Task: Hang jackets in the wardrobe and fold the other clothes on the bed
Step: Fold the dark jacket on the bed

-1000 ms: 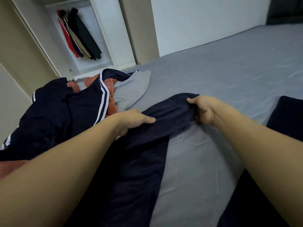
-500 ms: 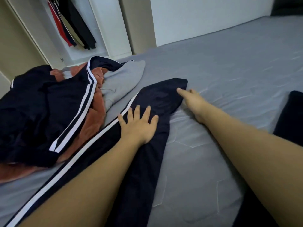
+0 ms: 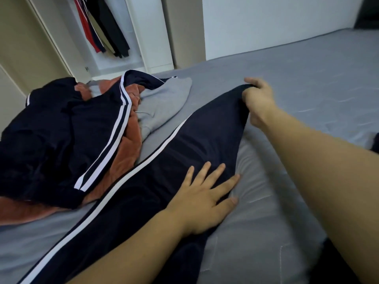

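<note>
Navy track pants [image 3: 168, 167] with a white side stripe lie stretched along the grey bed [image 3: 297, 78]. My left hand [image 3: 207, 199] presses flat on the pants with spread fingers, its thumb on the sheet. My right hand [image 3: 258, 101] grips the far end of the pants and lifts it a little off the bed. A heap of clothes lies at the left: a navy garment with white stripes [image 3: 61, 136], a rust-orange one [image 3: 127, 144] and a grey hoodie [image 3: 164, 105].
The open white wardrobe [image 3: 147, 37] stands at the back left with several jackets [image 3: 102, 27] hanging in it. A dark garment [image 3: 375, 142] lies at the right edge of the bed. A white wall runs behind the bed.
My right hand went from lying flat beside the pants' end to gripping and raising it. My left hand slid back along the pants toward me.
</note>
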A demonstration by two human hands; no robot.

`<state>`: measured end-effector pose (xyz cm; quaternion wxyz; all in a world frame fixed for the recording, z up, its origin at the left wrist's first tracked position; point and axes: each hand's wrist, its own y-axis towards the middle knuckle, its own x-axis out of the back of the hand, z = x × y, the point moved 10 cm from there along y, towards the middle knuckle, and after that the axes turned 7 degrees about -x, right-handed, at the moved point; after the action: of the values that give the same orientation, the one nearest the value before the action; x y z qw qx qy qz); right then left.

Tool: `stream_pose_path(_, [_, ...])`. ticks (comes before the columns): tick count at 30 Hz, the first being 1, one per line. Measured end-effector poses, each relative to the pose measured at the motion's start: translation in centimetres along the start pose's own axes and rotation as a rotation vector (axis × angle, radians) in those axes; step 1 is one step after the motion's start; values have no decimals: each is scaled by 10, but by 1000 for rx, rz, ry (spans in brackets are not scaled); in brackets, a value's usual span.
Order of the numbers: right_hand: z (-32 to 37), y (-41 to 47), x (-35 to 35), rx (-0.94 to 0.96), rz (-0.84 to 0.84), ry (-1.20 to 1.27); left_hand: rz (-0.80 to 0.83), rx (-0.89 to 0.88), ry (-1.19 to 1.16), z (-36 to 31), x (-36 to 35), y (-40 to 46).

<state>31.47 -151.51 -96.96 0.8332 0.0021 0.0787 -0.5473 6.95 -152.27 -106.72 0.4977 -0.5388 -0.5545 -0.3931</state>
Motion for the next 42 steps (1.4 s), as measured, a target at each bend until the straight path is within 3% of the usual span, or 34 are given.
stream_pose_path(2, [26, 17, 30, 96, -223, -495, 4, -6, -5, -1, 0, 0])
stream_pose_path(3, [37, 19, 29, 149, -249, -760, 12, -8, -5, -2, 0, -1])
stream_pose_path(4, [44, 20, 15, 207, -212, -963, 17, -9, -6, -3, 0, 0])
stream_pose_path(6, [36, 21, -27, 228, -3, -1131, 9, -13, -11, -4, 2, -1])
stream_pose_path(11, [-42, 15, -89, -59, 363, -1367, -37, -11, -32, -2, 3, -3])
stream_pose_path(13, [-55, 8, -95, -165, 432, -1329, -46, -8, -57, 0, 4, 0])
stream_pose_path(16, [-42, 13, -106, -214, 389, -942, -70, -7, -64, 5, 7, 4])
stream_pose_path(21, [38, 36, -91, 60, 104, -193, -82, -1, -40, 3, 9, 4])
stream_pose_path(23, [58, 33, -83, 233, 48, -289, -84, 3, -36, 3, 9, 4])
stream_pose_path(25, [46, 25, -90, 291, 87, -633, -92, 7, -19, 2, 11, 3])
stream_pose_path(28, [-27, 18, -96, 50, 271, -1034, -100, 17, 8, 0, 12, 1])
stream_pose_path(31, [-59, 11, -85, -135, 338, -965, -114, 27, 22, -1, 11, 1])
stream_pose_path(36, [-37, 17, -88, -88, 405, -976, -115, 20, 15, 1, 10, 2])
stream_pose_path(40, [-38, 13, -72, -350, 575, -793, -119, 24, 25, 3, 9, 1])
stream_pose_path(42, [-37, 13, -62, -387, 646, -777, -116, 27, 35, 2, 9, 2])
